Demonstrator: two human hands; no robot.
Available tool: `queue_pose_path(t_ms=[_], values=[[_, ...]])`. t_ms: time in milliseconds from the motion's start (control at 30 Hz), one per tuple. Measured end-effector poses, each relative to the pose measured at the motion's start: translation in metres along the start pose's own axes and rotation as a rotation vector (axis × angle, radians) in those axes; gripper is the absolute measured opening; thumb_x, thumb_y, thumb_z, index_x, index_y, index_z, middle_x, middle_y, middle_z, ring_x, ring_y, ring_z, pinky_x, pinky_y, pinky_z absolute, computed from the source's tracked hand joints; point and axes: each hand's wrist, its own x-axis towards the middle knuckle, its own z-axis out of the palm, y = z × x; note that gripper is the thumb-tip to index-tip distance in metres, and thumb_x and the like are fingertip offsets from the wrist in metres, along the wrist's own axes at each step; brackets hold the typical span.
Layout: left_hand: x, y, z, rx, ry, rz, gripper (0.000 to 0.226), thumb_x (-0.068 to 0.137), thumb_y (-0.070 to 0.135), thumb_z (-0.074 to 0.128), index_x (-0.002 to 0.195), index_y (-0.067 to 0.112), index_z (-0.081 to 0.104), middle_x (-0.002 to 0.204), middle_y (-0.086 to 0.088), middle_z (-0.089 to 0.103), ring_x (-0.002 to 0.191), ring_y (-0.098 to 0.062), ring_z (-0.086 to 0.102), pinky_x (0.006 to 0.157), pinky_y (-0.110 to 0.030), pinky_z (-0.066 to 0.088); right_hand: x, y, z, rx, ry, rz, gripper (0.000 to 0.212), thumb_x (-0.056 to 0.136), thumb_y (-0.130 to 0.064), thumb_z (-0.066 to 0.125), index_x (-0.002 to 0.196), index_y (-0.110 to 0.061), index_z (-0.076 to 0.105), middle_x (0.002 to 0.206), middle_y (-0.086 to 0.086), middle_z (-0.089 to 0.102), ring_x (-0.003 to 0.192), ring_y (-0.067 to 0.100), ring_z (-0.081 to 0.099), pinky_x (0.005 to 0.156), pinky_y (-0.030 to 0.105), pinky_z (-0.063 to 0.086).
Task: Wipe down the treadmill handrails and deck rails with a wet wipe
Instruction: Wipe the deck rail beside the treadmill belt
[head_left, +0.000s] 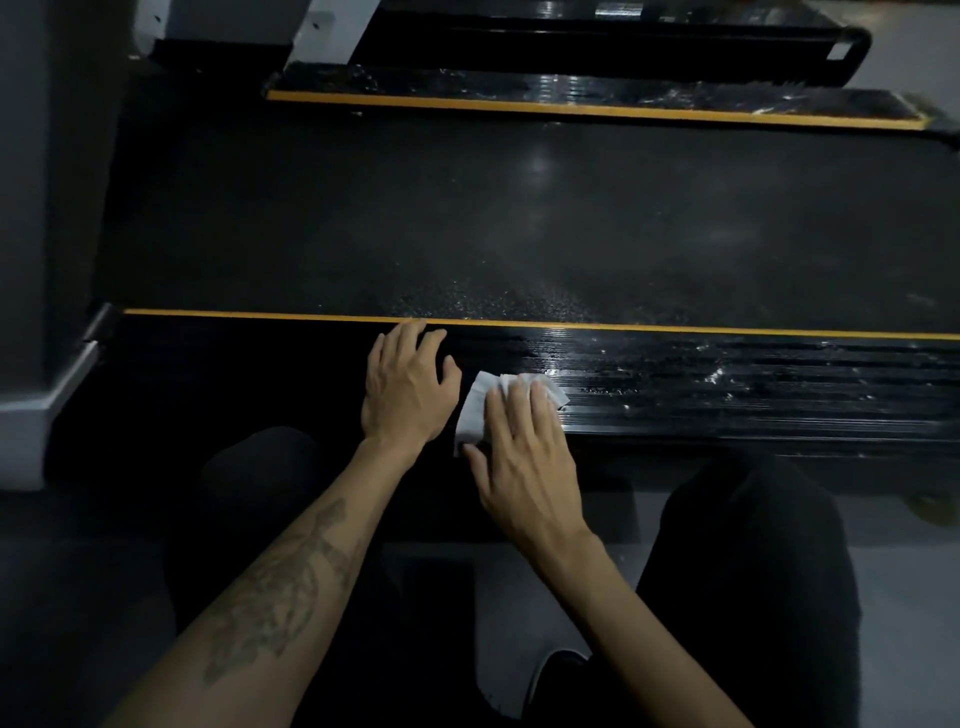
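Head camera, looking down in a dim room at a treadmill lying crosswise in the frame. The wide black running belt (519, 218) is filling the middle of the picture, matte and speckled with pale dust near its closer edge. Two ribbed black deck rails are bordering it, each edged with a thin orange stripe. The near deck rail (727, 384) is glistening with wet streaks on its right part, while its left part is looking dark and dull. The far deck rail (571, 91) is showing patchy shine too. Grey uprights (332, 31) are rising at the top left, and a pale grey floor (904, 597) is showing at the right and bottom.

The person is crouching, dark-trousered knees (753, 545) framing the forearms. The left hand (405, 384) is resting flat on the near rail, fingers spread and straight, holding nothing, fingertips reaching the orange stripe. Just beside it, the right hand (524, 452) is pressing a crumpled white wet wipe (475, 410) onto the same rail, fingers nearly straight over it. The wipe is sticking out past the fingertips and on the thumb side.
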Motion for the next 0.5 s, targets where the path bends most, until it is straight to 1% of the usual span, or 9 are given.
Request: queue_pose_path(t_ms=[100, 133, 233, 267, 333, 400, 433, 500], values=[[0.0, 0.0, 0.0, 0.007, -0.006, 0.0, 0.041, 0.099, 0.027, 0.055, 0.136, 0.01, 0.063, 0.143, -0.009, 0.056, 0.136, -0.028, 0.048, 0.12, -0.048, 0.03, -0.002, -0.01, 0.002, -0.021, 0.003, 0.021, 0.077, 0.104, -0.051, 0.032, 0.159, 0.002, 0.024, 0.167, 0.025, 0.019, 0.157, 0.039, 0.013, 0.129, 0.048, 0.01], [0.0, 0.0, 0.0, 0.01, -0.008, 0.003, 0.041, 0.099, 0.027, 0.055, 0.136, 0.01, 0.063, 0.143, -0.009, 0.056, 0.136, -0.028, 0.048, 0.12, -0.048, 0.03, 0.001, -0.011, 0.003, -0.016, -0.001, 0.014, 0.079, 0.105, -0.053, 0.03, 0.16, 0.002, 0.021, 0.168, 0.024, 0.016, 0.157, 0.037, 0.011, 0.129, 0.047, 0.009], [0.0, 0.0, 0.0, 0.008, -0.011, 0.002, 0.041, 0.1, 0.027, 0.054, 0.136, 0.011, 0.062, 0.144, -0.009, 0.055, 0.137, -0.028, 0.048, 0.12, -0.048, 0.03, 0.011, -0.003, 0.004, -0.006, -0.051, -0.003, 0.083, 0.106, -0.059, 0.022, 0.163, -0.003, 0.003, 0.171, 0.018, -0.004, 0.159, 0.029, -0.006, 0.129, 0.041, 0.0], [0.0, 0.0, -0.001, 0.007, -0.01, -0.001, 0.041, 0.1, 0.027, 0.055, 0.136, 0.011, 0.062, 0.144, -0.009, 0.055, 0.138, -0.028, 0.047, 0.121, -0.048, 0.03, 0.013, 0.001, 0.003, -0.002, -0.054, 0.016, 0.084, 0.105, -0.061, 0.019, 0.163, -0.004, 0.001, 0.171, 0.017, -0.007, 0.159, 0.027, -0.009, 0.129, 0.04, 0.0], [0.0, 0.001, -0.001, 0.001, -0.004, -0.008, 0.041, 0.099, 0.027, 0.055, 0.136, 0.01, 0.063, 0.144, -0.009, 0.055, 0.138, -0.029, 0.047, 0.121, -0.048, 0.029, 0.007, 0.006, 0.001, 0.02, -0.034, 0.085, 0.086, 0.102, -0.063, 0.013, 0.163, -0.003, 0.005, 0.171, 0.018, -0.005, 0.159, 0.027, -0.008, 0.129, 0.04, -0.001], [0.0, 0.002, 0.0, -0.002, 0.003, -0.01, 0.041, 0.099, 0.026, 0.056, 0.135, 0.01, 0.063, 0.144, -0.01, 0.056, 0.138, -0.029, 0.047, 0.121, -0.048, 0.029, -0.004, 0.003, 0.001, 0.039, -0.007, 0.121, 0.088, 0.1, -0.064, 0.01, 0.162, -0.002, 0.013, 0.17, 0.021, 0.002, 0.159, 0.031, -0.002, 0.129, 0.041, 0.002], [0.0, 0.002, 0.0, -0.002, 0.002, -0.011, 0.041, 0.099, 0.026, 0.055, 0.135, 0.01, 0.063, 0.144, -0.01, 0.056, 0.138, -0.029, 0.047, 0.121, -0.048, 0.029, -0.007, 0.0, 0.002, 0.042, -0.006, 0.11, 0.089, 0.099, -0.064, 0.008, 0.162, -0.002, 0.015, 0.17, 0.021, 0.003, 0.159, 0.032, -0.001, 0.129, 0.042, 0.004], [0.0, 0.002, 0.0, 0.003, -0.006, -0.01, 0.041, 0.099, 0.027, 0.054, 0.136, 0.01, 0.063, 0.144, -0.009, 0.055, 0.138, -0.029, 0.047, 0.121, -0.048, 0.029, -0.003, -0.002, 0.003, 0.037, -0.033, 0.051, 0.087, 0.099, -0.064, 0.005, 0.163, -0.005, 0.011, 0.171, 0.019, -0.001, 0.159, 0.03, -0.006, 0.129, 0.042, 0.002]])
